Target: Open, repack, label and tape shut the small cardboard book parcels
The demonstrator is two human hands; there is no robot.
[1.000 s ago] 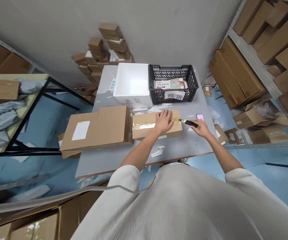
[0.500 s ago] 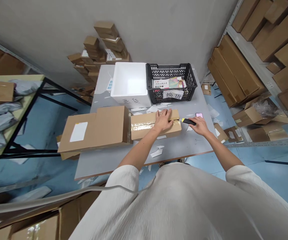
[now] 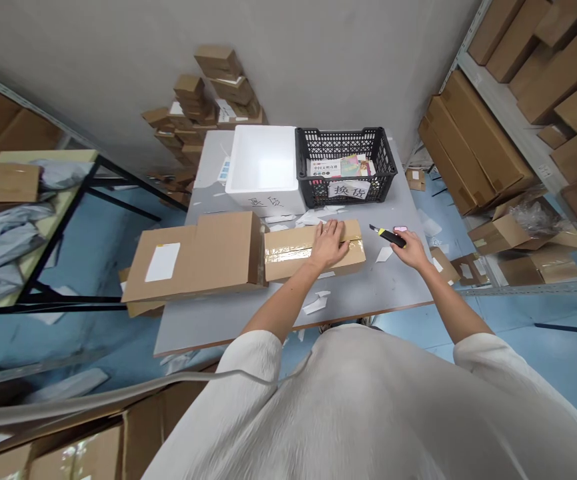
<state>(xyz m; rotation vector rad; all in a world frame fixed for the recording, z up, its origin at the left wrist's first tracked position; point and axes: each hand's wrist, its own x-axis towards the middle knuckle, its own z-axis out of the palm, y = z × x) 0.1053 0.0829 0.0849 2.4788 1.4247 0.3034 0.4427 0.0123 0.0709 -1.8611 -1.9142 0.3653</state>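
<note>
A long taped cardboard box lies on the grey table, with shiny tape along its top. My left hand rests on top of this box, fingers stretched over the lid and slightly apart. To the right of the box, my right hand grips a black and yellow utility knife, its blade pointing left, clear of the cardboard. A phone lies beside the right hand, partly hidden by it. Against the box's left end stands a larger cardboard box with a white label.
Behind the box stand a white foam bin and a black plastic crate holding books. Paper scraps are strewn over the table. Loaded shelves rise at the right, and a rack with grey parcels is at the left.
The utility knife has moved away from the box's right end, to the right, and its blade now shows in the open. My left hand stays on the box.
</note>
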